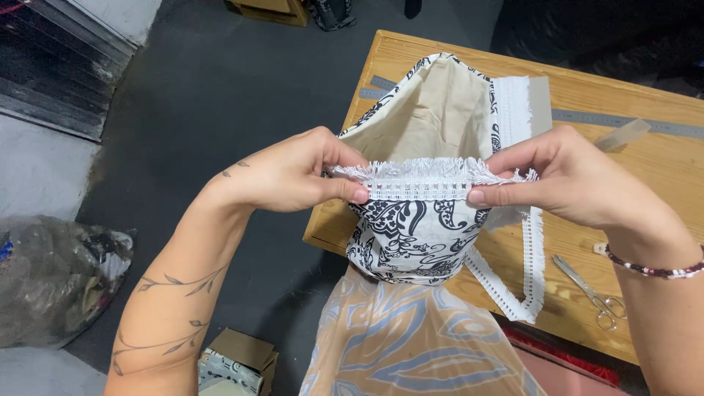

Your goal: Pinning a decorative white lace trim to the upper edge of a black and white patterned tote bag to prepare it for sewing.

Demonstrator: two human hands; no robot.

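Both left hand [293, 176] and right hand [565, 180] pinched shut on lace trim [422, 180] along patterned bag [411, 235]; scissors [590, 292], metal ruler [623, 121] nearby on wooden table [660, 172].

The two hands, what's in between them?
In the head view, a stretch of white fringed lace trim runs between the left hand and right hand, held along the edge of a black-and-white paisley fabric bag with cream lining.

Fabric bag [411, 235] is white with black paisley swirls, plain cream inside. Fringe trim [429, 180] is white. Surface [645, 169] is light tan wood, floor [220, 95] dark grey, scissors [590, 292] silver at 4 o'clock.
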